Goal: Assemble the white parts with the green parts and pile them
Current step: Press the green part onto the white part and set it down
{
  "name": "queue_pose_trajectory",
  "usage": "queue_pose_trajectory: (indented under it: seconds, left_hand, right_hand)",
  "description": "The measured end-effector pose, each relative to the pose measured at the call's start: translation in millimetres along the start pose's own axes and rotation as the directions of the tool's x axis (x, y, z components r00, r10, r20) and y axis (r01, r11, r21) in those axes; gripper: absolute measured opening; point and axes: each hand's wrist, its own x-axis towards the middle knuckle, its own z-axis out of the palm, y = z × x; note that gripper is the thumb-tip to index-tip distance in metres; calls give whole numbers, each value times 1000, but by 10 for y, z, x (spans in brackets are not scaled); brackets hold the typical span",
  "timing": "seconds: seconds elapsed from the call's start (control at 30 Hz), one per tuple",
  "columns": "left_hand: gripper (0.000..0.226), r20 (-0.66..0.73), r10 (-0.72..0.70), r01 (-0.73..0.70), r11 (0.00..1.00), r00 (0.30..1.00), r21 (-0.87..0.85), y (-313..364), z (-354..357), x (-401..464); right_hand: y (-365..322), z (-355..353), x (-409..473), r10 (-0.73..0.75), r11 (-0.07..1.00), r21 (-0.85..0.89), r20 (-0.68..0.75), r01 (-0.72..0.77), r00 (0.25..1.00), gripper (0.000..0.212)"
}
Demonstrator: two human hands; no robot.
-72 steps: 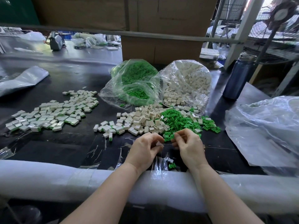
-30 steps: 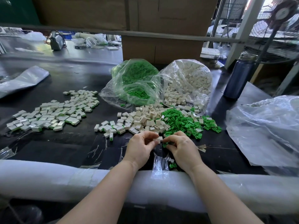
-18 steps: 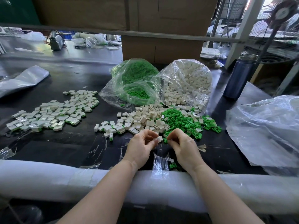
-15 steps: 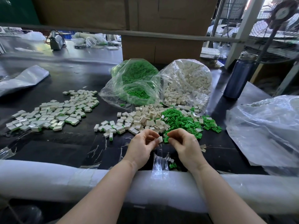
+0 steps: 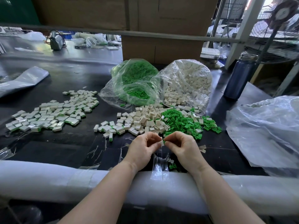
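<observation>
White part [image 5: 162,143] pinched by left hand [image 5: 142,149] | right hand [image 5: 182,148] pinches green part [image 5: 165,139] | blue bottle [image 5: 239,76] far right

Assembled pile [image 5: 51,113] lies left of loose parts [image 5: 155,120].

White part [image 5: 162,143] pinched, green part [image 5: 163,140] apparently touching it

Blue bottle [image 5: 240,76] upright far right; cardboard box [image 5: 161,49] behind bags; fan [image 5: 284,12] beyond; crumpled plastic sheet [image 5: 265,131] right.
</observation>
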Motion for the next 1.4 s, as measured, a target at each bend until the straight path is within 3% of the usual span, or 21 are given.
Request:
queue_pose_trajectory:
  seconds: [0.47,1.03,1.23,1.4]
  left_hand:
    - [13,8,-10,11,994,1000,-106,38,-7,-23]
    - [21,112,9,-6,1000,994,-28,70,-27,-49]
    - [13,161,28,-41,996,987,78,100,-25,-69]
    - [12,104,37,-42,998,994,45,84,-16,-62]
  right_hand:
    - [-24,-20,-12,54,993,103,46,-58,997,14]
    - [-13,-57,-19,49,995,87,101,-58,994,26]
    - [-10,-55,-24,35,996,72,142,-46,989,26]
    - [7,-43,-3,52,987,148,115,-69,992,21]
